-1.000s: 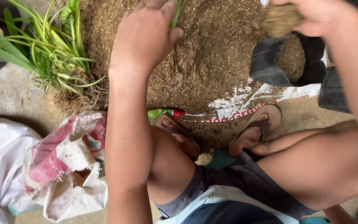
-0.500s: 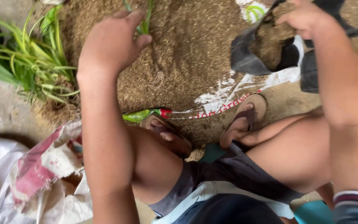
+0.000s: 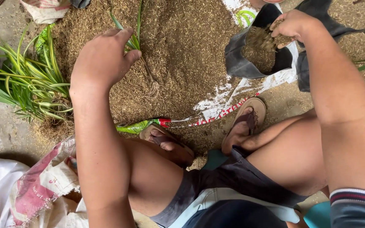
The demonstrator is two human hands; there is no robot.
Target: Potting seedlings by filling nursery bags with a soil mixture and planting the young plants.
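- While the person sits low with both knees bent, the left hand (image 3: 104,57) reaches forward over a heap of brown rice husk (image 3: 182,50), back of the hand up, fingers curled shut around a small plantlet (image 3: 137,40).
- The plantlet is pinched between thumb and fingers; its narrow green leaves rise above the hand and its thin stem and pale roots trail down onto the husk just beside the thumb.
- The right hand (image 3: 292,25) is stretched out to the upper right, fingers bunched closed on a handful of husk, knuckles up, held at the mouth of a black plastic grow bag (image 3: 241,59).
- The grow bag stands open and tilted toward the person, partly filled with husk; it rests on the far right edge of the heap, touching a printed white sack (image 3: 229,105) spread beneath the husk.
- Count: one plantlet in hand, one open grow bag in use, with more black plastic (image 3: 343,25) bunched behind the right forearm.
- One clump of striped green-and-white plants (image 3: 26,88) lies at the left of the heap, roots matted with husk.
- Two brown sandals (image 3: 250,112) are on the person's feet, both planted at the near edge of the sack.
- One crumpled white-and-pink sack (image 3: 39,185) lies on the concrete floor (image 3: 1,135) by the left elbow.
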